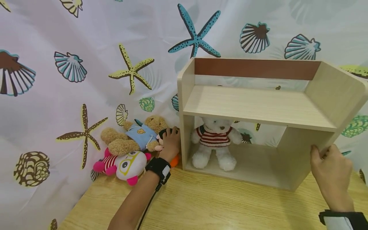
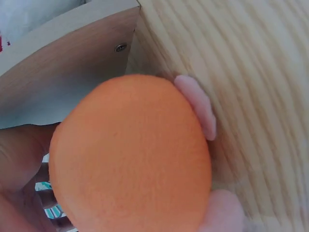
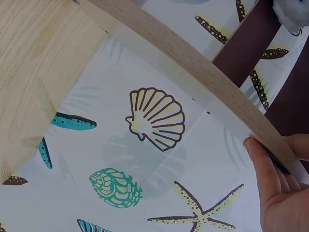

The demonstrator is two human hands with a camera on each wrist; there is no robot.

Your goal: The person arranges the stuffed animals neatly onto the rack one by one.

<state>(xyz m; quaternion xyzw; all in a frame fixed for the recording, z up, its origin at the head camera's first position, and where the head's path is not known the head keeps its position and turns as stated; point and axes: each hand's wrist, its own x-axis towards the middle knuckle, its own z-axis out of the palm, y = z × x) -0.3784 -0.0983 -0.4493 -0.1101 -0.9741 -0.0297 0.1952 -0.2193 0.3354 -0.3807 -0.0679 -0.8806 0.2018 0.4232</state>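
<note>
Two hands at a small wooden shelf unit [image 1: 258,102] on a wood-grained table [image 1: 215,204]. The left hand [image 1: 170,143] lies over an orange-and-pink toy [image 2: 130,159], which sits on the table just outside the shelf unit's left side panel [image 1: 185,140]. In the left wrist view, the toy's rounded orange surface faces the camera; the thumb and spaced fingers reach behind its edge on the side toward the hand, and their tips are hidden, so whether they close on it cannot be told. The right hand [image 1: 332,174] grips the front edge of the right side panel [image 1: 336,92], thumb on the inner face and fingers bent round the outer face; the orange-and-pink toy lies well apart from these fingers, at the opposite end of the unit. In the lower compartment, toward its left end, a white bear [image 1: 214,142] in a striped red-and-white top stands upright. Left of the left hand, a brown bear [image 1: 143,135] in a blue top reclines against the patterned cloth [image 1: 149,28], and a pink-and-white toy [image 1: 130,166] with yellow glasses lies in front of it. A black strap [image 1: 158,169] encircles the left wrist.
</note>
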